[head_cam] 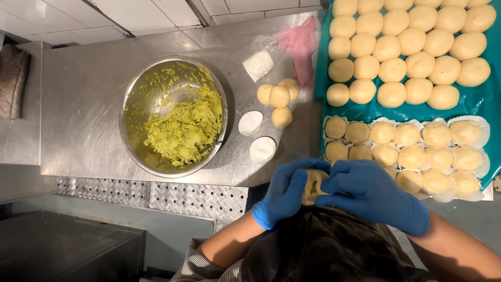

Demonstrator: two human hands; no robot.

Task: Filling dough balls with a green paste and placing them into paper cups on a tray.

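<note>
Both hands wear blue gloves and meet just below the steel table's near edge. My left hand [284, 190] and my right hand [373, 193] are closed together around a pale dough piece [313, 187] with green filling showing in its middle. A steel bowl [133, 99] of green paste [182, 130] sits on the table to the left. Several plain dough balls [279, 96] lie near two white paper cups [250, 122] between the bowl and the tray.
A teal-lined tray [485, 102] at the right holds several rows of plain dough balls [402, 52] and, nearer me, filled pieces in paper cups [412, 151]. A pink cloth [300, 44] and a stack of white cups [258, 65] lie behind. Ridged metal plate [156, 193] runs below the table edge.
</note>
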